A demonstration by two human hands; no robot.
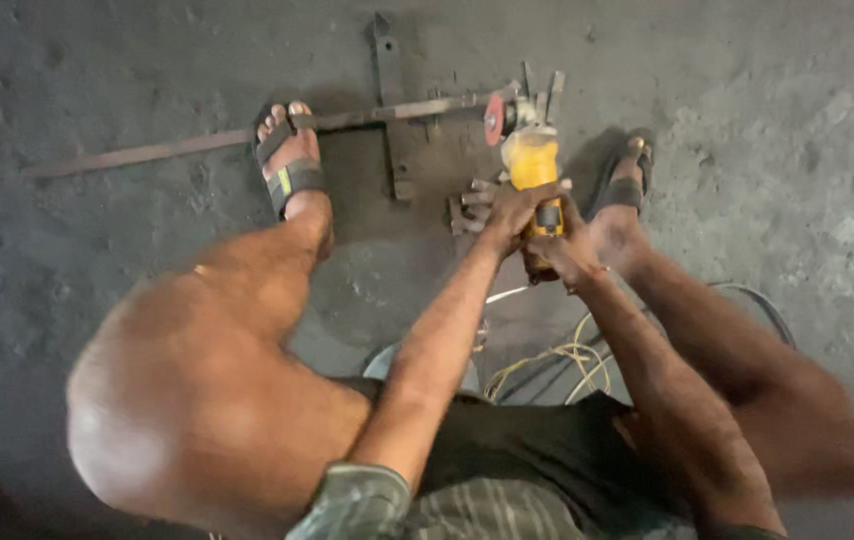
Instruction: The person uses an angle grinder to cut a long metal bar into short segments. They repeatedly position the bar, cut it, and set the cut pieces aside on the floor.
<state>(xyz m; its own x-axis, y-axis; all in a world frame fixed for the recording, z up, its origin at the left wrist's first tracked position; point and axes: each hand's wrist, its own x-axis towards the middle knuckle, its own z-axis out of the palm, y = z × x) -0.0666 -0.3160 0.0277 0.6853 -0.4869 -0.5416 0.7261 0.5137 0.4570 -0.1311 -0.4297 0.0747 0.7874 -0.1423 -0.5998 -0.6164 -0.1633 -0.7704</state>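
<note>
Yellow angle grinder [530, 165] sits in both hands, approx. in the middle of the view, pointing away from the person. The left hand [509, 208] is closed around the body of the grinder from the left side, fingers wrapped over the yellow housing. The right hand [569, 252] is closed on the rear handle, just behind and below the left one, so the two hands touch or nearly touch. The red disc [494, 119] at the front end is standing on edge, right at the long flat metal bar [227, 142]; I cannot tell if it really touches the bar.

The bar lies on a dark grey concrete floor [767, 130], rough and stained, w/ lighter patches at the right. It runs from far left to the disc, slightly rising to the right. The left foot [290, 160] in a sandal stands on the bar and presses it down. The right foot [627, 180], also in a sandal, stands on the floor just right of the grinder.

A shorter metal strip [388, 100] crosses under the bar, approx. at a right angle. Some small metal pieces [467, 205] lie near the left hand. Yellow and white cables [557, 360] are coiled on the floor between the legs, below the hands. The left knee fills the lower left part of the view and hides the floor there.
</note>
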